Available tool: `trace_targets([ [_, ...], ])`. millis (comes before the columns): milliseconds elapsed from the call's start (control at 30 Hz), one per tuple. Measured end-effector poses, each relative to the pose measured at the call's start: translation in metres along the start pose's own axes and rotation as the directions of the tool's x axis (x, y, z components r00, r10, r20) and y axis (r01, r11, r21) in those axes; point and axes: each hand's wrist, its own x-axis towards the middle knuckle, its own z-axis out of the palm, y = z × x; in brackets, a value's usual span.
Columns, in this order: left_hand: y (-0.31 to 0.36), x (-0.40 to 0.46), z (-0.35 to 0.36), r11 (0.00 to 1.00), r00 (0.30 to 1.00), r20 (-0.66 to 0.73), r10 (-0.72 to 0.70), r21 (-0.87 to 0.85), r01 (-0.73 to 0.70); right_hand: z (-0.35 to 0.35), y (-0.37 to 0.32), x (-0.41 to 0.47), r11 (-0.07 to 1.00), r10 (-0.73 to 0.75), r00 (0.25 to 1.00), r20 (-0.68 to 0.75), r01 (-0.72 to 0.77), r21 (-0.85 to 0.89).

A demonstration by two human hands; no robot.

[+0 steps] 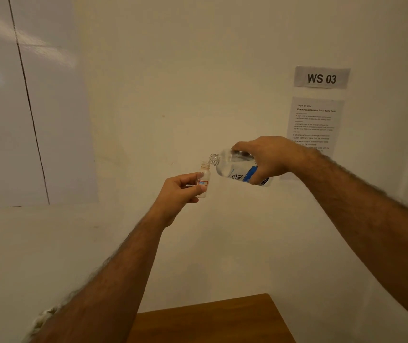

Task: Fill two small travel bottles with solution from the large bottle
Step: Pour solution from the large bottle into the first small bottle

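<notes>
— What have your fingers got hold of?

— My left hand (pixel 178 191) pinches the small travel bottle (pixel 204 180) upright, thumb and fingers (pixel 193 176) closed around its labelled middle. My right hand (pixel 268 158) is wrapped over the large bottle (pixel 238 168), tipped nearly level, its open neck just above the small one's mouth. Both are up in the air in front of me.

— Anything crowding you?

— Nothing stands between the two bottles. Behind them is a cream wall (pixel 185 82); my right hand and the large bottle cover the lower part of a printed task sheet (pixel 315 120) taped there, under a sign reading WS 03 (pixel 321 78). Well below, a corner of the wooden desk (pixel 210 320) shows between my forearms.
</notes>
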Motion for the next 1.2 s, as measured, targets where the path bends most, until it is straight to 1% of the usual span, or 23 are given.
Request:
trace_targets([
  [833, 0.003, -0.002, 0.0, 1.0, 1.0, 0.01, 0.008, -0.017, -0.008, -0.01, -0.002, -0.002, 0.999, -0.004, 1.0, 0.014, 0.005, -0.035],
  [1200, 0.004, -0.004, 0.001, 1.0, 1.0, 0.013, 0.011, -0.024, -0.011, -0.014, -0.003, -0.002, 1.0, -0.006, 1.0, 0.028, 0.007, -0.02],
])
